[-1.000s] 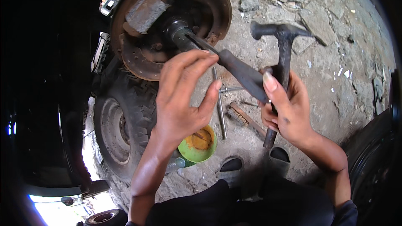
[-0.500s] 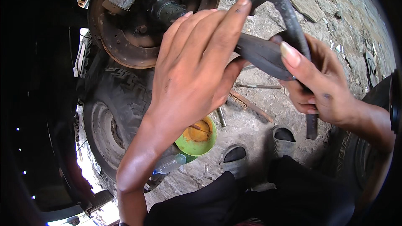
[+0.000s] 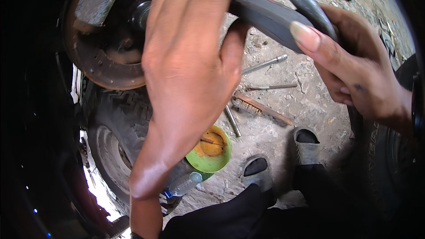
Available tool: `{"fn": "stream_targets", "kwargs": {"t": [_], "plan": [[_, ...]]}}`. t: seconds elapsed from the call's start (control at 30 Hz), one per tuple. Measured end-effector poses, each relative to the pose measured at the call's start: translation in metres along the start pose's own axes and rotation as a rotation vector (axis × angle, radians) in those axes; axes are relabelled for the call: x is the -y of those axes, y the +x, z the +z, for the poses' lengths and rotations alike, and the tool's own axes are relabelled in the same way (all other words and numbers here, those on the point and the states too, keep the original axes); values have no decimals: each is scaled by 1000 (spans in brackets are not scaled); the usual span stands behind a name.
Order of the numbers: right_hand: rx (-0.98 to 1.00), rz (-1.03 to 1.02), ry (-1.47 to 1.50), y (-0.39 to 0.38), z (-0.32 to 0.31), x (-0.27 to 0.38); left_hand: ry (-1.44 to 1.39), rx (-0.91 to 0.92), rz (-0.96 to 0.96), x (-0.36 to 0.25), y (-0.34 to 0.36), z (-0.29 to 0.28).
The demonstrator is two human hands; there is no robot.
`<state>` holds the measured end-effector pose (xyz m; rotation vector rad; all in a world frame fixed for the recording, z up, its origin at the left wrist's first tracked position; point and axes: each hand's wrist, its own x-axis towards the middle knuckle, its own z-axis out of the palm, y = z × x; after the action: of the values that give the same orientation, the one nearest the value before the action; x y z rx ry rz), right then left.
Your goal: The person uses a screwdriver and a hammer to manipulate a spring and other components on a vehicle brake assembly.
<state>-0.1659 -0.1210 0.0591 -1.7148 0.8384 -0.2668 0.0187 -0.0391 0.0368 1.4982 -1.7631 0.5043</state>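
Both hands grip the dark tool: left hand (image 3: 190, 57) wraps its shaft (image 3: 265, 15) beside the drum (image 3: 106, 57), right hand (image 3: 354, 66) closed, probably on the handle. Steady alignment matters.

Harsh daylight, black vignetted fisheye edges, blurred close hands, deep shadows.

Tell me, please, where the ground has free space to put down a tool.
Bare ground lies right of the wire brush, between the thin rod and the right shoe. A smaller patch sits between the green bowl and the brush. It is crowded around the bowl, the plastic bottle and the tyre.
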Motion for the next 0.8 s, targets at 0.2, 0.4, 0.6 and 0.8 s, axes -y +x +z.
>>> {"fn": "stream_targets", "kwargs": {"t": [0.2,0.4,0.6,0.8], "plan": [[-10,-41,153,12,20,3,-14,58,-59,6,-23,1],[124,-15,570,15,43,-30,-198,80,96,12,-74,2],[112,77,726,-3,65,-52,-178,9,-37,17,-121,-12],[188,102,813,-13,88,-52,-769,-296,-726,-13,-112,-16]]}}
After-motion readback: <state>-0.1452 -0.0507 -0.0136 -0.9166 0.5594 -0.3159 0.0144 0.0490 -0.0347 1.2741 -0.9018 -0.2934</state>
